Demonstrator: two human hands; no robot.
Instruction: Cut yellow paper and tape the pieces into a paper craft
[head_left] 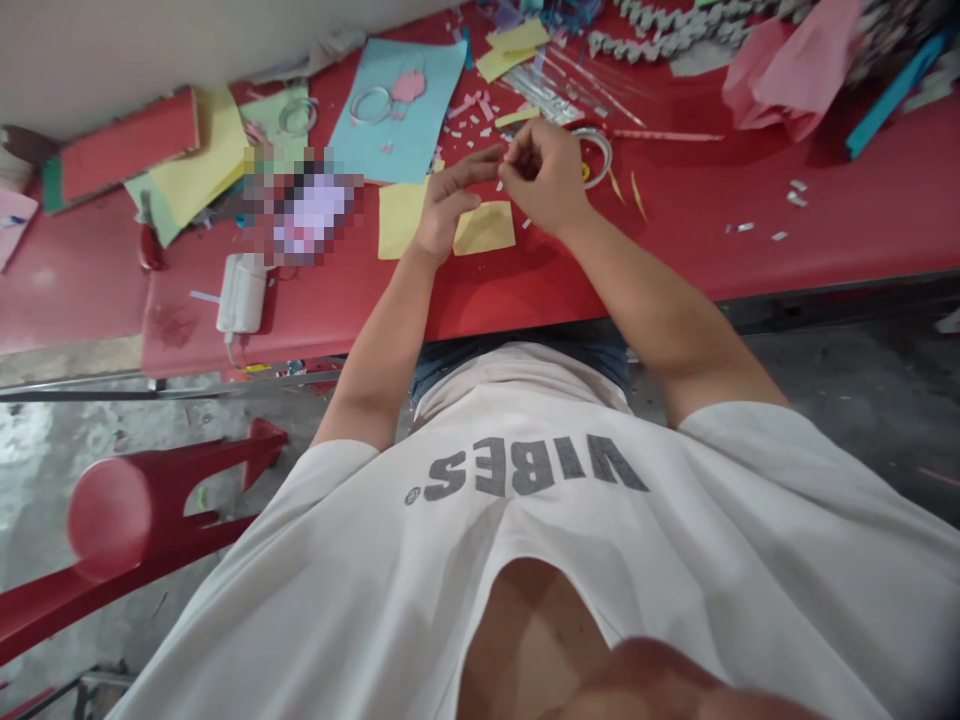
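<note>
My left hand (pixel 450 195) and my right hand (pixel 544 175) meet above a red tabletop (pixel 660 230), fingertips close together. My right fingers are pinched, and whatever they hold is too small to see. My left fingers stretch towards them, with the thumb apart. Under my hands lie a small yellow paper piece (pixel 484 228) and a yellow paper sheet (pixel 397 220). Beyond them is a light blue card (pixel 397 110) with a clear ring and a pink paper shape on it. A coiled paper strip (pixel 592 155) sits to the right of my right hand, among tiny paper scraps (pixel 472 130).
A white plug adapter (pixel 241 292) with a cord sits near the table's front edge. Coloured papers, pink tissue (pixel 787 70), a teal strip (pixel 896 95) and a silver twisted garland (pixel 660 35) lie around. A pixelated patch covers one spot. A red plastic chair (pixel 150 520) stands on the floor at left.
</note>
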